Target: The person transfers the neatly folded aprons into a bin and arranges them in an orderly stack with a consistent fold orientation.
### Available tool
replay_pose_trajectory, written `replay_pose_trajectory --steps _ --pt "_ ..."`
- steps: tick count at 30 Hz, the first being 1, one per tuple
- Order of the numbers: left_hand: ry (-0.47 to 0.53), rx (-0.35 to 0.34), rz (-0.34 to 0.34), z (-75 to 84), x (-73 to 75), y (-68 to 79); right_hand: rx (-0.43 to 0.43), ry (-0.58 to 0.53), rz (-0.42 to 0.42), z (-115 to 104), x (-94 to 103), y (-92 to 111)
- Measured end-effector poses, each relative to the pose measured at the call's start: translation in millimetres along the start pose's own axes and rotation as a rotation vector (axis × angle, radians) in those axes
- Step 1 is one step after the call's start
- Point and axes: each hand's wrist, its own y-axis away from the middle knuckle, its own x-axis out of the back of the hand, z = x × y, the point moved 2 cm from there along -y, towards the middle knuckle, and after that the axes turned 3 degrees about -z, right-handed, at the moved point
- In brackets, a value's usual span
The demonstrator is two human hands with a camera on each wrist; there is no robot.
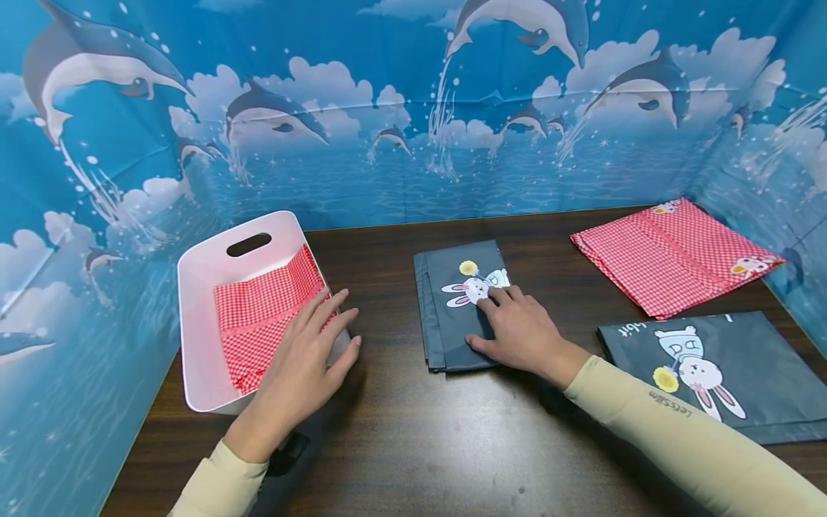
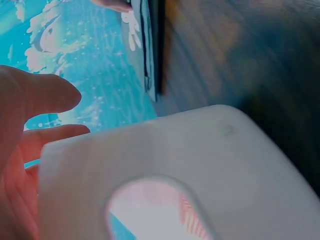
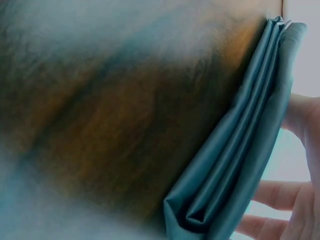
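A folded dark grey cloth (image 1: 446, 319) with a rabbit and yellow flower print lies mid-table. My right hand (image 1: 520, 330) rests on its right part, fingers spread. Seen in the right wrist view, the folded cloth (image 3: 240, 140) shows several stacked layers, with the fingers along its top face. To the left stands a white bin (image 1: 197, 316) with an oval handle hole, holding a red-and-white checked cloth (image 1: 258, 309). Over the bin's right edge is my left hand (image 1: 300, 366), its fingers extended. The left wrist view shows the bin's wall (image 2: 135, 150) beside the fingers.
At the back right lies a folded red checked cloth (image 1: 672, 258) with small printed figures. Nearer, at the right, is another dark grey rabbit-print cloth (image 1: 782, 373), partly beneath the right forearm's line. A blue dolphin-print curtain (image 1: 388, 179) borders the dark wooden table (image 1: 413, 445).
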Motion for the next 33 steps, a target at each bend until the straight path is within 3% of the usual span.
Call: replay_pose_trajectory --steps 4,9,12,17,20,27,33 --pt "0.005 -0.03 0.038 11.1 5.1 -3.4 -0.001 0.001 -0.002 -1 0.1 0" --pt "0.012 -0.104 0.03 44.2 4.9 -16.6 -0.005 -0.001 -0.004 1 -0.3 -1" --pt "0.017 -0.159 -0.066 67.7 -2.0 -25.2 -0.006 0.001 -0.008 1 0.1 -2" --pt "0.034 -0.217 -0.323 95.0 -24.2 -37.8 -0.007 0.011 -0.012 0 -1.6 -2" --pt "0.038 -0.197 -0.406 98.0 -37.0 -47.3 -0.001 0.012 -0.015 -1 -3.3 -2" --pt "0.005 -0.108 -0.439 87.5 -61.5 -70.7 -0.009 0.009 -0.024 0 -3.7 -3" --pt "-0.022 -0.066 -0.495 79.5 -82.9 -78.3 -0.009 0.01 -0.024 2 -2.3 -2"
